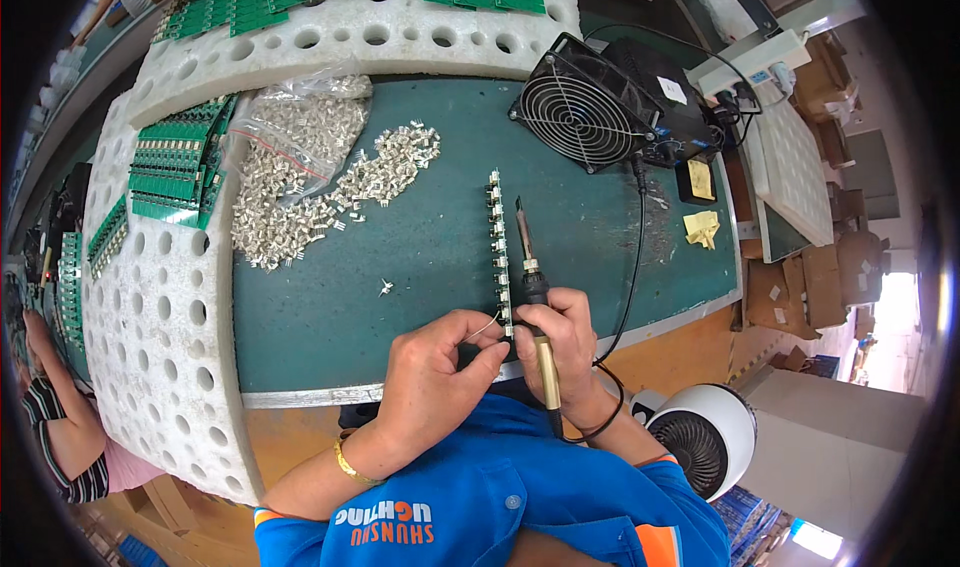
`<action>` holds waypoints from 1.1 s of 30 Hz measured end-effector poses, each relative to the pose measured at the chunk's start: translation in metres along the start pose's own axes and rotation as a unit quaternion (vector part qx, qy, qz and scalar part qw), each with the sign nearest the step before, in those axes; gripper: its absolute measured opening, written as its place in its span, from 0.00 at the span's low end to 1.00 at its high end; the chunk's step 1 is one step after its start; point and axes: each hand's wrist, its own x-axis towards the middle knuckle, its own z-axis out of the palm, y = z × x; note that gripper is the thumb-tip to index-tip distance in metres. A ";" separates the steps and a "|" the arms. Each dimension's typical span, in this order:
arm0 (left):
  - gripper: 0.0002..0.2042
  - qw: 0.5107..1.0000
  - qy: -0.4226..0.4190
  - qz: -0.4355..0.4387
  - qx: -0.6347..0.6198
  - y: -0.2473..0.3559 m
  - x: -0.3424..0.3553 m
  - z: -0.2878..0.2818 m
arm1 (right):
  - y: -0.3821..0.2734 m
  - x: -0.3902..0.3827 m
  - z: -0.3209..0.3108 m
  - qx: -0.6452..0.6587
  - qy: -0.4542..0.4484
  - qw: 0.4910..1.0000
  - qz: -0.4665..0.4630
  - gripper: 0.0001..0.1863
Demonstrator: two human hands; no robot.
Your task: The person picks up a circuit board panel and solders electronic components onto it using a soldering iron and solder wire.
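My right hand is closed round a soldering iron, its dark tip pointing away from me. Just left of the iron, a narrow circuit board strip with a row of small white and silver parts stands nearly edge-on. Its near end lies between my two hands, touching or nearly touching the fingers of both; which fingers bear it I cannot tell. My left hand is pinched, with a thin length of solder wire at its fingertips, reaching toward the strip. The iron's tip is apart from the strip.
A pile of small white connectors and a plastic bag of them lie at the left. Green boards rest on white foam. A black fan stands far right, near a yellow sponge. The iron's cord runs beside my right hand.
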 end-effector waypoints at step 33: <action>0.05 0.956 -0.065 -0.270 -0.098 -0.016 0.010 -0.033 | 0.002 0.002 -0.011 0.167 -0.061 0.983 0.052 0.24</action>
